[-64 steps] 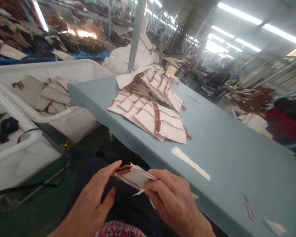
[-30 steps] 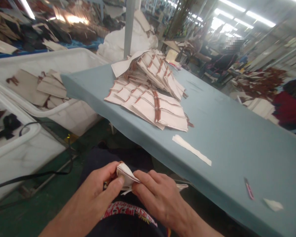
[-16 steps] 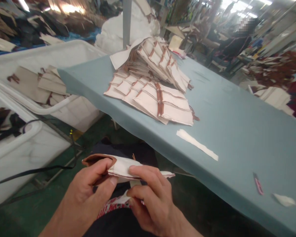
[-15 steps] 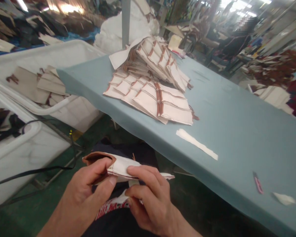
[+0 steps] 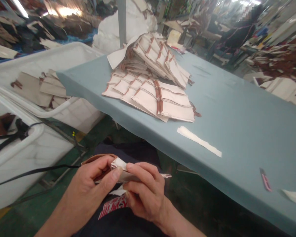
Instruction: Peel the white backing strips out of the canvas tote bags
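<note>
My left hand [image 5: 90, 186] pinches the near end of a folded white fabric piece [image 5: 119, 162] with brown lining, thumb in front and fingers behind. My right hand [image 5: 148, 191] grips the same piece farther right, its fingers curled; a thin layered end sticks out past them. A small white scrap [image 5: 118, 191] hangs under the piece by the right fingertips. Both hands are over my lap, beside the table edge. On the table, stacked cream fabric pieces with brown trim [image 5: 172, 102] lie in overlapping rows.
The blue-green table [image 5: 236, 131] runs diagonally to the right. On it lie a white strip [image 5: 199, 141], a pink-handled cutter [image 5: 265, 180] and a pale scrap [image 5: 294, 196]. White bins [image 5: 81, 105] stand at left. A person [image 5: 239, 36] is in the background.
The white part of the held piece between my hands now looks shorter and more folded over, and the hands sit slightly closer together. The camera view has shifted a little.
</note>
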The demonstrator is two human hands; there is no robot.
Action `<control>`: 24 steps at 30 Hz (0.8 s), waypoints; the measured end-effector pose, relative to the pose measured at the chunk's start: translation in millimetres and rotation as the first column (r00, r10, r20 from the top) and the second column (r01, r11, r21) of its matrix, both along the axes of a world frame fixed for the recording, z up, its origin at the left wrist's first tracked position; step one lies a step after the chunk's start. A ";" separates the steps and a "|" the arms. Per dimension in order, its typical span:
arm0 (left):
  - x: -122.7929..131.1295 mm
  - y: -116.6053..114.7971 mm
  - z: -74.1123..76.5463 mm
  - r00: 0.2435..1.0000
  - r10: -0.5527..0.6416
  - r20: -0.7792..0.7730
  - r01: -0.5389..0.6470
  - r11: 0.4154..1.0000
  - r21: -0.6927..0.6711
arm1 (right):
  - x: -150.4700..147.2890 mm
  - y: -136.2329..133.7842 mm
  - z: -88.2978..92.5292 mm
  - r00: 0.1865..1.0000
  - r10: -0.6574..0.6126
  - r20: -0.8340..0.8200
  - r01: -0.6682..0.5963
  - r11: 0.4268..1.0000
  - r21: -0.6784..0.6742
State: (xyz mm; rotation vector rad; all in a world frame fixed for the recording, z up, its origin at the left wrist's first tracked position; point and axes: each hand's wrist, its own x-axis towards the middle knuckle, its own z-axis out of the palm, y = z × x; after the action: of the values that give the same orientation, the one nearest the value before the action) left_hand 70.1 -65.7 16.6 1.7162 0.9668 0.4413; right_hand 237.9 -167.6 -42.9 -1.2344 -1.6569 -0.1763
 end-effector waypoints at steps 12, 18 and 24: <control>1.2 -0.3 -2.3 0.998 -0.066 -0.011 0.066 0.998 0.023 | 4.4 -0.9 4.5 0.994 -0.001 -0.113 -0.001 1.000 -0.020; 1.4 -0.4 -6.2 0.999 0.053 0.005 -0.053 0.998 0.024 | 20.5 -4.8 27.1 0.919 -0.082 -0.386 -0.006 0.975 -0.221; 6.5 -3.9 3.1 0.989 0.140 0.038 -0.137 0.988 -0.073 | 40.8 5.3 47.1 0.884 -0.129 -0.450 -0.101 0.886 -0.452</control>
State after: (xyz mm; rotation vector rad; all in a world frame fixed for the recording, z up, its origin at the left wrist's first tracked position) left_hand 76.6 -69.6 19.7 1.5767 1.0623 0.5270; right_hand 278.8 -162.2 4.2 -1.4998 -1.2886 0.5147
